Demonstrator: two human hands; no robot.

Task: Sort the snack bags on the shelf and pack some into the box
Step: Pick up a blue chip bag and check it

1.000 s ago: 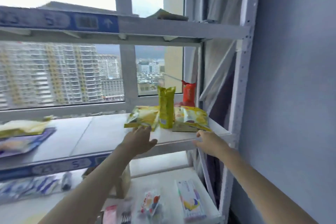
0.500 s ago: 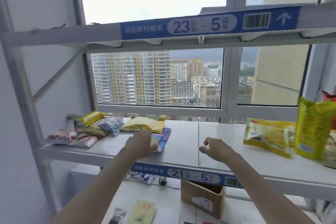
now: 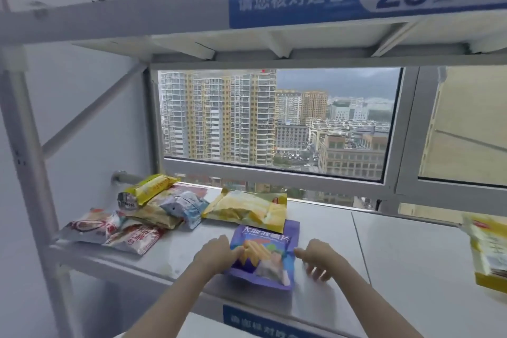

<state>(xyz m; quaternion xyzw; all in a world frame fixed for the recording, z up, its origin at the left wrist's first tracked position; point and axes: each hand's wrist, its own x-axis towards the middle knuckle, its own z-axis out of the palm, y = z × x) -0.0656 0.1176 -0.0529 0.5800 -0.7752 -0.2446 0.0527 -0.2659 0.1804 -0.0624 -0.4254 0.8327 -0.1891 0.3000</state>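
On the shelf point(image 3: 384, 250), my left hand point(image 3: 212, 254) pinches the purple bag point(image 3: 264, 252); right hand point(image 3: 319, 258), fingers loosely spread, touches its edge. Window point(image 3: 277, 118) behind.

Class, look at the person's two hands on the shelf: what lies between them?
In the head view, the purple snack bag lies flat between the left hand and the right hand; the left hand's fingers touch its edge.
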